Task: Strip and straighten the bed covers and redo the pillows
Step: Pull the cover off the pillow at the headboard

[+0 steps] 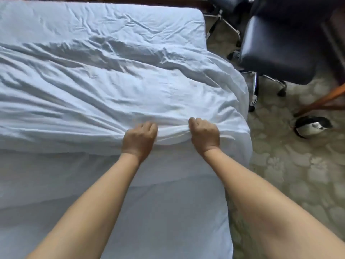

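Note:
A white duvet [112, 86] lies rumpled across the bed, its near edge bunched into folds. My left hand [140, 140] and my right hand [204, 135] both grip that near edge, side by side, fingers curled into the cloth. Wrinkles fan out from the two grips. Below my hands a smooth white sheet [149, 202] covers the near part of the mattress. Beyond the duvet, at the far end of the bed, the creased bottom sheet [112, 21] shows. No pillow is in view.
A dark office chair [280, 51] on wheels stands close to the bed's right side. A wooden leg [321, 101] and a small black and white bin [311, 126] sit on the patterned carpet [291, 174] to the right.

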### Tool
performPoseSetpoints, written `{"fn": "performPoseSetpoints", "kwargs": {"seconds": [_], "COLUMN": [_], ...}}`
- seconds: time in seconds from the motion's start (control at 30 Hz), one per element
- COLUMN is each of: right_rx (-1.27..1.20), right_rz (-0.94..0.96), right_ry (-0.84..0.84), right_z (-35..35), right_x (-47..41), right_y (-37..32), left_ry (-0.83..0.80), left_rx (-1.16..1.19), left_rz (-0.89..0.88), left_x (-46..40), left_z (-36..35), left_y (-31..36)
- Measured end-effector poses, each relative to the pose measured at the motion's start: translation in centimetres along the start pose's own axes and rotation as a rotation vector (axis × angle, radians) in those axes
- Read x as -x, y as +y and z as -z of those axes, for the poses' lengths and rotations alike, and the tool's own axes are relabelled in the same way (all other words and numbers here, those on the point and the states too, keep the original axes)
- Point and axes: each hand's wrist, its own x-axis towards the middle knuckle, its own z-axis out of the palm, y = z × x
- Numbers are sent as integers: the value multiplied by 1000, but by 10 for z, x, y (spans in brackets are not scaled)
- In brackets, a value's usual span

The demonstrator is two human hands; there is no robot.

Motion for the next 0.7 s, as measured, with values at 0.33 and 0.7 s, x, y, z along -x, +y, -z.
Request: {"fn": "performPoseSetpoints", "kwargs": {"seconds": [0.33,0.7], "right_rx": [-109,-314], "right_rz": [-29,-735], "right_ry": [-85,-372], "right_z": [-29,-75], "right_x": [55,127], "right_y": [-8,76], "left_ry": [-307,-374], "left_rx": [-28,146], "left_rz": [175,76], "left_x": [47,7], "left_z": [-28,-57], "left_y": [35,147]}}
